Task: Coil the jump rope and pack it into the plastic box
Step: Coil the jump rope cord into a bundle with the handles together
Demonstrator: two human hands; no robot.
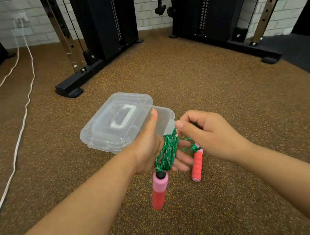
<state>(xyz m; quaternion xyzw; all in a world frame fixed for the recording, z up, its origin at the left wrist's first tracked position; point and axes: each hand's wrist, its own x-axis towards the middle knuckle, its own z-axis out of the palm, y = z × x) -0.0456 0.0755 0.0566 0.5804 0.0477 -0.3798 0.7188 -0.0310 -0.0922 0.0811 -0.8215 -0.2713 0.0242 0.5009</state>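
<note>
Several loops of green rope (pixel 168 151) wrap the flat left hand (pixel 154 147); the right hand (pixel 206 136), just beside it, pinches the free end. Box (pixel 123 121) lies beyond.

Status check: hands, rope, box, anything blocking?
Left hand open, green braided jump rope coiled round its palm. Right hand pinching the rope's tail. Clear plastic box on floor, lid askew across it, partly covering the opening.

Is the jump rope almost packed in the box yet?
Nearly coiled: most of the green rope is wound round the left hand. The right hand pinches the last bit; both handles dangle. Left: put it in the plastic box, whose lid lies askew on top.
</note>
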